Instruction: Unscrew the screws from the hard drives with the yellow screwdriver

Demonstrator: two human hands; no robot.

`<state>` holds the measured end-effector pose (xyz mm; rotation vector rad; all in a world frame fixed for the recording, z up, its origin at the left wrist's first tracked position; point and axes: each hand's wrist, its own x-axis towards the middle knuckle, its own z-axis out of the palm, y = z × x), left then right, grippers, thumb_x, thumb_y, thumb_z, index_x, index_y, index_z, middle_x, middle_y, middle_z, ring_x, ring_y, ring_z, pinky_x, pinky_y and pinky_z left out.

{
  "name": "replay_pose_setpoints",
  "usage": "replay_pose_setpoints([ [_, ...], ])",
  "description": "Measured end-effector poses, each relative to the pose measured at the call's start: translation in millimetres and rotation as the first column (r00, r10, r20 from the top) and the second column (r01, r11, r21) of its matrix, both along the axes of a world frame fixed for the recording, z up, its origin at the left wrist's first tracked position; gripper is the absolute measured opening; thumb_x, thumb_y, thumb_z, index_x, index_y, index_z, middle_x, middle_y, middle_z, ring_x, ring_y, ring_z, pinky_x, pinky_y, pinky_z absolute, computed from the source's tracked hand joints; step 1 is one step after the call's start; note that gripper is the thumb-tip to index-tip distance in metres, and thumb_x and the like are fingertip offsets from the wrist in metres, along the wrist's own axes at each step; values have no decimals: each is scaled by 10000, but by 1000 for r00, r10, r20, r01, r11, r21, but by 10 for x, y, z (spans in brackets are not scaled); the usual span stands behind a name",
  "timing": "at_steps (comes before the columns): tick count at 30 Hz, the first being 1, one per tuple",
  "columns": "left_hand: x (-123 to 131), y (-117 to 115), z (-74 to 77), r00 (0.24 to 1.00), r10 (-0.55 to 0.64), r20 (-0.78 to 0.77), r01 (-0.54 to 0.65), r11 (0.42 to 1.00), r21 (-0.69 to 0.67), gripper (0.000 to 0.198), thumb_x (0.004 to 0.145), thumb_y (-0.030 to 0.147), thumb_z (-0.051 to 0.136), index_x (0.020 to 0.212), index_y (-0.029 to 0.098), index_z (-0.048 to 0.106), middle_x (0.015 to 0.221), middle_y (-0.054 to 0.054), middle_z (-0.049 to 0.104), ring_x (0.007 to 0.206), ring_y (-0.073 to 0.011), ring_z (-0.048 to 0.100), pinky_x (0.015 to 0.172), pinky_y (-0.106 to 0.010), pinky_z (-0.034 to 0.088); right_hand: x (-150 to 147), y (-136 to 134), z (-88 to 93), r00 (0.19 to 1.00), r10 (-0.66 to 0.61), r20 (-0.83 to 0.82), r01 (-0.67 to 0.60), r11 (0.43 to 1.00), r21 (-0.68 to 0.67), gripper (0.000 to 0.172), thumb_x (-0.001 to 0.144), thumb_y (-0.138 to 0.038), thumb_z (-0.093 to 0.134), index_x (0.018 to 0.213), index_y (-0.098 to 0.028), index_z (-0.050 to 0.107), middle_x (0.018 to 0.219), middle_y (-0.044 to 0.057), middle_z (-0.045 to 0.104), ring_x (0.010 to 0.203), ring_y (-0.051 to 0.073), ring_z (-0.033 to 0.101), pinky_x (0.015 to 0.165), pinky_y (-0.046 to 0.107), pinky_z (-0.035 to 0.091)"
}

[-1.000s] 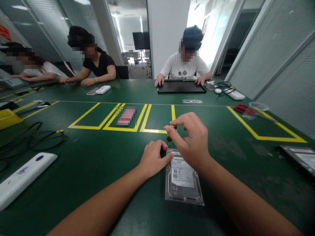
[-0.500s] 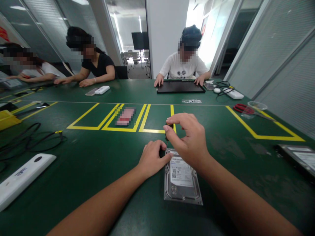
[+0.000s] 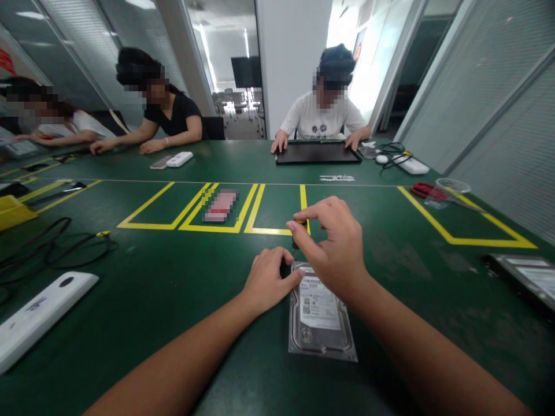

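Note:
A hard drive [image 3: 321,332] with a white printed label lies flat on the green table in front of me, label up. My left hand [image 3: 267,280] grips its far left corner, thumb on top and fingers curled beside the edge. Above that corner, my right hand [image 3: 332,242] pinches a small screwdriver [image 3: 295,242] between thumb and fingers. The screwdriver stands nearly upright with its thin shaft down at the drive's far edge. Most of its handle is hidden by my fingers, and the tip is too small to make out.
A second hard drive [image 3: 526,277] lies at the right edge. White power bank [image 3: 47,318] and black cables [image 3: 78,248] are on the left. Beyond are yellow tape outlines [image 3: 212,229], a phone [image 3: 221,205], red-handled scissors [image 3: 429,190] and a co-worker with a black panel [image 3: 318,152].
My right hand has shifted slightly at the screwdriver's handle, showing more of its yellow top. My left hand and the hard drive have stayed in place.

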<state>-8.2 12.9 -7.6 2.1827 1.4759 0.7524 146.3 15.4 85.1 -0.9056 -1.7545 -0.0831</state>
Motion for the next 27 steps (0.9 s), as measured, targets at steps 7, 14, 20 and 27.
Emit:
replay_pose_setpoints([
  [7,-1,-10,9,1000,1,-5,-1,1000,-7,278,875,472,662,965,216,605,932,-24,667,868,-234,561,775,-352,399,2,-5,12,1000,10,4,-10,1000,14,27,877,-213,666,896,-208,647,874,16,687,841,175,583,740,342,440],
  [14,0,-2,9,1000,-3,2,3,1000,-11,283,873,475,670,976,217,619,960,-29,678,884,-238,570,804,-362,420,-8,-5,22,1000,23,18,-24,1000,16,44,867,-183,654,900,-213,658,887,11,718,848,175,620,781,353,449],
  [20,3,10,3,1000,-1,-2,1,1000,-7,285,876,479,663,976,216,620,963,-35,678,890,-242,572,807,-366,422,-3,0,20,999,52,2,-52,999,4,38,865,-187,665,895,-207,655,909,17,710,890,177,625,789,349,458],
  [27,3,7,-14,1000,4,-12,-4,1000,1,272,872,470,664,947,217,598,935,-30,669,878,-237,569,782,-360,408,-2,12,2,999,35,-33,-36,999,-40,68,866,-257,703,857,-215,651,854,18,659,833,178,577,733,340,445],
])
